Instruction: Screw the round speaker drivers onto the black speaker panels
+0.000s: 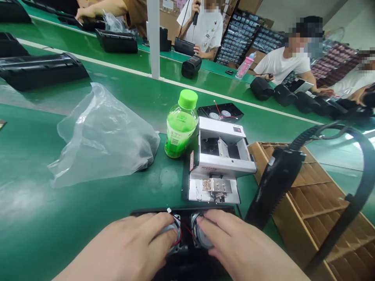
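Note:
Both my hands are at a black speaker panel [187,267] at the bottom of the view. My left hand [131,242] has its fingers curled round the left speaker driver [177,224], where a thin red wire runs and a small white connector shows above the fingertips. The right speaker driver [202,236], round and silver-grey, is gripped at its edge by the fingers of my right hand [234,238]. The hands cover much of both drivers and the panel. Just beyond the panel stands a silver screw-feeder-like machine [222,166].
A green-capped bottle [181,128] stands beside a clear plastic bag [108,136]. To the right are a divided cardboard box [310,195] and a black ridged tool [275,183] with a cable. Another panel with drivers [225,112] lies behind. Co-workers sit across the green bench.

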Demonstrator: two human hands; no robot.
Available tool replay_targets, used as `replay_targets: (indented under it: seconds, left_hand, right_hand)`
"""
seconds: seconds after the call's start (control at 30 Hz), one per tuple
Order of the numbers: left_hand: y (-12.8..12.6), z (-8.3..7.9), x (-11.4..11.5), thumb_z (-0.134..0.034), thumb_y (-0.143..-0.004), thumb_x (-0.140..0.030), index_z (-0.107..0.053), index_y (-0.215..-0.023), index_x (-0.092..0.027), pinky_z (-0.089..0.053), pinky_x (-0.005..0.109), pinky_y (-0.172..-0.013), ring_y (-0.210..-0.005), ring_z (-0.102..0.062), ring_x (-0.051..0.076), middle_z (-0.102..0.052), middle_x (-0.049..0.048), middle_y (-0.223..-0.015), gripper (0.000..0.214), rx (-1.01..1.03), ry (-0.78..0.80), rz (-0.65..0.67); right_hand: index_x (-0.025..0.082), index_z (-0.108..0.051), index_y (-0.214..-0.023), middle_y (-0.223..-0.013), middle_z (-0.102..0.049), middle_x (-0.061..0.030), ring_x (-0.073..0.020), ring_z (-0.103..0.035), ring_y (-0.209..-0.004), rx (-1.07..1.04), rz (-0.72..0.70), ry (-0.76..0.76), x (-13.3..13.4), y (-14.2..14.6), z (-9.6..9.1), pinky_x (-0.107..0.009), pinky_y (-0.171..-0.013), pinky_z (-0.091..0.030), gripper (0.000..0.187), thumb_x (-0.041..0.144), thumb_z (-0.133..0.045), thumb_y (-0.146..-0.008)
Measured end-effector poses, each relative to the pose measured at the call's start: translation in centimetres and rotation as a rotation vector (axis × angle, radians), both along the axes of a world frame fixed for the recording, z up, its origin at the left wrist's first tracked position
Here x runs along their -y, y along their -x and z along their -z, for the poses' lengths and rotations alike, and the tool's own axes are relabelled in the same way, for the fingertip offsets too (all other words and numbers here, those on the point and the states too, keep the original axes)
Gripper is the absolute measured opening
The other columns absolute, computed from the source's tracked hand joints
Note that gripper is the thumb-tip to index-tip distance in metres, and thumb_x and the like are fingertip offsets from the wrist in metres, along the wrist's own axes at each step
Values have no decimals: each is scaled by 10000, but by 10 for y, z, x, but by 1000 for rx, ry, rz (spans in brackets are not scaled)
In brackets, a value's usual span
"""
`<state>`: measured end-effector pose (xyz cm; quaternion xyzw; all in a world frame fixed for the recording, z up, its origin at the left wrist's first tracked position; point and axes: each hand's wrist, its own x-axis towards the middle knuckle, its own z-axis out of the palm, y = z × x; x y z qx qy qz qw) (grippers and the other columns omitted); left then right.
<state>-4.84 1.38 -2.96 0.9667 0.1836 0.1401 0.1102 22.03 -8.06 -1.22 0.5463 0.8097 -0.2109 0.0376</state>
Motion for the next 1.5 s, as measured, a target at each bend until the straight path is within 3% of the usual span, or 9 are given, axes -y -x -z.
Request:
replay_targets:
  seconds: [0.13, 0.3, 0.47, 0.63, 0.77, 1.17, 1.5]
  left_hand:
    - [6, 11, 6, -452, -1019, -129, -699, -1217, -287, -580, 336, -667, -899, -810, 245, -825, 53, -1203, 354, -26, -5, -65]
    - [8, 12, 6, -533, -851, -71, -683, -1265, -299, -625, 347, -743, -975, -818, 263, -828, 50, -1228, 496, -86, 8, -57]
    - [9, 8, 3, -494, -885, -86, -689, -1234, -277, -638, 346, -743, -968, -822, 253, -833, 56, -1194, 443, -27, -16, -28]
    - [11, 8, 2, -497, -896, -92, -690, -1226, -293, -629, 327, -766, -962, -824, 237, -838, 34, -1178, 432, 0, -16, -17]
    - [9, 7, 1, -520, -874, -91, -683, -1241, -300, -631, 325, -773, -975, -827, 239, -837, 30, -1194, 453, 17, -6, -29]
    - [7, 7, 2, -500, -840, -74, -721, -1224, -284, -665, 333, -762, -946, -833, 240, -843, 36, -1197, 490, -29, 39, -44]
    - [7, 5, 7, -461, -939, -100, -762, -1194, -282, -723, 424, -811, -977, -851, 259, -853, 34, -1216, 435, -46, 29, -94]
  right_hand:
    - [221, -648, -1430, -1365, -780, -31, -270, -811, -1127, -69, -13, -101, 3, -9, 6, -429, -945, -753, 665, 73, -881, -825]
    - [200, -637, -1417, -1366, -798, -39, -263, -802, -1174, -97, -54, -246, 5, -14, 8, -389, -957, -739, 640, 166, -916, -843]
    - [232, -644, -1372, -1317, -813, -11, -236, -818, -1082, -138, 2, -289, 3, -12, 0, -360, -870, -738, 664, 220, -971, -794]
    - [244, -693, -1304, -1273, -821, 2, -258, -828, -1053, -141, 1, -147, -5, -8, -3, -401, -914, -742, 597, 211, -983, -783]
    - [216, -693, -1320, -1291, -824, -15, -290, -832, -1077, -150, -26, -131, -9, -8, -3, -442, -905, -753, 598, 219, -976, -794]
    - [276, -720, -1264, -1282, -814, 9, -230, -809, -1110, -167, 48, -1, -12, -10, -9, -346, -998, -676, 411, 217, -893, -895]
    - [223, -721, -1263, -1250, -846, 6, -255, -819, -1078, -180, 20, -269, -2, -3, -16, -403, -926, -694, 510, 216, -967, -816]
